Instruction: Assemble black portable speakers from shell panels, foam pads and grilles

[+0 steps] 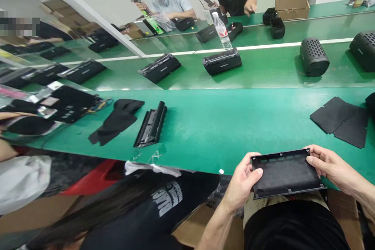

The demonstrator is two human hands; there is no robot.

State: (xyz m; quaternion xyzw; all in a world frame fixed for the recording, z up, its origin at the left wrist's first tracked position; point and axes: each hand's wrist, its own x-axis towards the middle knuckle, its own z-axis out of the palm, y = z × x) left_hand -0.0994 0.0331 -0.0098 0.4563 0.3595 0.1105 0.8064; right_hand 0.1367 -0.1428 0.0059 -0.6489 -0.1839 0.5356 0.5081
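A flat black plastic panel [285, 174] with a raised rim is held over my lap at the near edge of the green table [211, 129]. My left hand [241, 183] grips its left end, thumb on top. My right hand [331, 166] holds the right end, fingers curled over the corner. Both hands are closed on the panel.
Black foam sheets [341, 121] lie to the right. A black moulded part [151, 124] and black cloth [117, 119] lie to the left. Black speaker housings [222, 61] and a water bottle [222, 31] sit on the belt. A person in black leans at lower left; two people work opposite.
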